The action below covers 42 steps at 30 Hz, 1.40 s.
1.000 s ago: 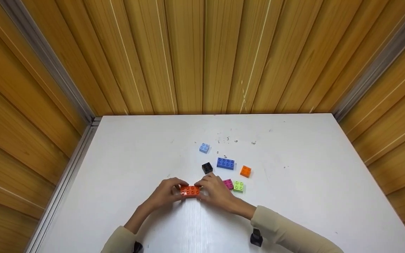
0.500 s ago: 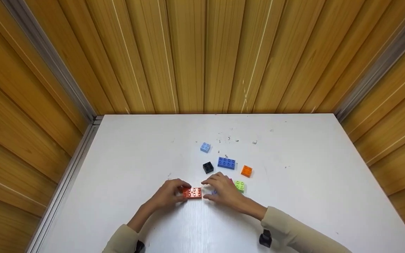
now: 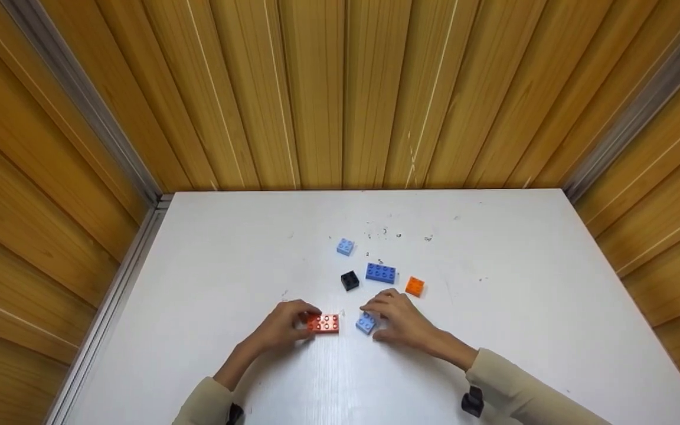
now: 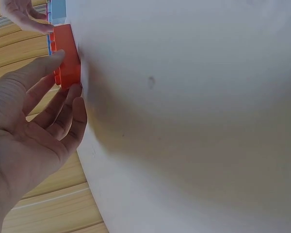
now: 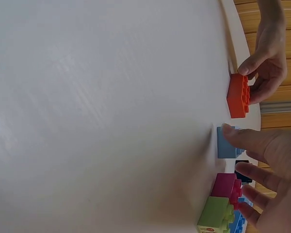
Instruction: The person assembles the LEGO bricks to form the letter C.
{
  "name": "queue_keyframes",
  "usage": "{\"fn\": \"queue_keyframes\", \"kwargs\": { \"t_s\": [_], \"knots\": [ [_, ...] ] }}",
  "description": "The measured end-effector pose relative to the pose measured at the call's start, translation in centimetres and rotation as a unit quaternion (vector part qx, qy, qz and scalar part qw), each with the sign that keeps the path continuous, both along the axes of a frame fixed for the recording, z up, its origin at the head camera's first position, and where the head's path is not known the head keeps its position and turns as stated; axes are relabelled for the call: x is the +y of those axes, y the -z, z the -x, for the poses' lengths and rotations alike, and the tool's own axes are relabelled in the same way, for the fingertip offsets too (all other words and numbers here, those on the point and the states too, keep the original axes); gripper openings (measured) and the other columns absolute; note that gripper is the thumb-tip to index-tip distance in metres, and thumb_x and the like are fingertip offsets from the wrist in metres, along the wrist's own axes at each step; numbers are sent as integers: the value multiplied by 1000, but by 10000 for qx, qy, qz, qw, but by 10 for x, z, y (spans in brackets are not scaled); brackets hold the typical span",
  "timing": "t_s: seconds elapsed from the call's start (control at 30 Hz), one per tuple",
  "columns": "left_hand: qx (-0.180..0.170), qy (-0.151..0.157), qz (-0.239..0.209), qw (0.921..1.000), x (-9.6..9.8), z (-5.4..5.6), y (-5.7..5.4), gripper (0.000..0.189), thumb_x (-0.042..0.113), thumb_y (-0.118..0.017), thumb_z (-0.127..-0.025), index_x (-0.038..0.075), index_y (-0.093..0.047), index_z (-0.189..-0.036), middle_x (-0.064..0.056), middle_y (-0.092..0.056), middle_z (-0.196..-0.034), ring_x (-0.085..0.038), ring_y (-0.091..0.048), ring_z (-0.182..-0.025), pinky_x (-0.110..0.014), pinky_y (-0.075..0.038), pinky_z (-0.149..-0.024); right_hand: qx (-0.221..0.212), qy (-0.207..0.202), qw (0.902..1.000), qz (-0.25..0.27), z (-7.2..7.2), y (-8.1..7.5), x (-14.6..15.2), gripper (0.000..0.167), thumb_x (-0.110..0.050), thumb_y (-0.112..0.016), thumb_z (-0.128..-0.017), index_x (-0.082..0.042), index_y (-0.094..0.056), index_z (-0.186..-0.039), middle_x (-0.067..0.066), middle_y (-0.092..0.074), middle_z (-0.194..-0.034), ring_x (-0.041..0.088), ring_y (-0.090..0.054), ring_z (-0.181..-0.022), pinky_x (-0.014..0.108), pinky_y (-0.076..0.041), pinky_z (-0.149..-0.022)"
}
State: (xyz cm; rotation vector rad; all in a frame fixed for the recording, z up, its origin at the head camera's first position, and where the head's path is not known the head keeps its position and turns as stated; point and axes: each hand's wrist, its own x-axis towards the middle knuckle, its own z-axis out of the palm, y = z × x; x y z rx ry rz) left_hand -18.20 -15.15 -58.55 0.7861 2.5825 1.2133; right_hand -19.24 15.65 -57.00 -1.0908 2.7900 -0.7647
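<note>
In the head view my left hand (image 3: 285,321) holds the left end of a red-orange toy building brick (image 3: 324,323) with two rows of studs, thumb on the near side and fingers on the far side. The brick stays flat on the table. My right hand (image 3: 404,319) is spread just right of a small light blue brick (image 3: 366,323). In the right wrist view its thumb overlaps that light blue brick (image 5: 226,143); contact is hard to judge. Its other fingers hover by a magenta brick (image 5: 224,185) and a lime green brick (image 5: 215,212), both hidden under the hand from above.
Farther back on the white table (image 3: 228,254) lie a black brick (image 3: 350,280), a long blue brick (image 3: 381,273), an orange brick (image 3: 415,286) and another light blue brick (image 3: 345,247). Wood-patterned walls (image 3: 340,94) stand along the back and sides.
My right hand has moved right, away from the red-orange brick, uncovering the near light blue brick and covering the magenta and lime ones. My left hand keeps its hold, almost still.
</note>
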Motion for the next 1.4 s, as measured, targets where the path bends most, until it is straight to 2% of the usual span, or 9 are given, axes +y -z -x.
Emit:
{"fn": "queue_keyframes", "kwargs": {
  "t_s": [0.2,0.33,0.5,0.67,0.9,1.13,1.4],
  "knots": [
    [-30,-38,28,10000,1,0,-1,35,1,-78,-86,-1,-71,-120,-14,-73,-111,-26,-66,-96,-34,-56,-82,472,-514,9975,-81,2,5,-1,54,-5,-85,-77,-10,-70,-129,9,-70,-129,35,-54,-125,54,-44,-101],
    [-8,-47,36,10000,1,0,0,35,3,-78,-86,0,-71,-120,-13,-73,-110,-25,-66,-95,-34,-56,-81,633,-658,9954,-301,2,7,-4,44,-7,-82,-83,-13,-73,-126,6,-72,-127,34,-54,-128,54,-43,-101],
    [115,30,-75,9999,1,1,0,34,2,-78,-86,-3,-71,-119,-15,-73,-108,-27,-67,-94,-35,-57,-80,589,-501,9966,-282,1,9,-7,37,-11,-80,-86,-15,-74,-122,3,-73,-122,33,-54,-128,54,-40,-101],
    [25,-12,-100,9999,2,2,1,34,3,-78,-86,-1,-71,-119,-14,-73,-108,-27,-67,-95,-34,-56,-81,612,-404,9971,-199,0,7,-11,37,-15,-82,-84,-17,-75,-121,1,-73,-118,31,-54,-126,56,-35,-100],
    [-151,-103,-44,9998,4,1,0,34,3,-78,-86,0,-71,-120,-12,-73,-108,-26,-66,-96,-32,-55,-82,232,-131,9990,352,-2,2,-18,40,-19,-82,-84,-15,-73,-122,3,-71,-116,28,-53,-123,52,-34,-101],
    [-60,-24,-110,9999,7,1,2,33,4,-79,-86,0,-71,-118,-14,-73,-109,-27,-67,-95,-32,-56,-81,118,69,9978,653,-2,3,-28,49,-26,-84,-83,-16,-70,-129,2,-72,-121,23,-55,-117,49,-34,-101],
    [56,2,-116,9999,8,3,3,33,4,-80,-85,0,-72,-116,-14,-74,-107,-26,-68,-93,-31,-55,-80,140,192,9952,944,-4,10,-36,42,-26,-86,-81,-19,-72,-119,-2,-74,-116,20,-58,-113,47,-35,-100]
  ]
}}
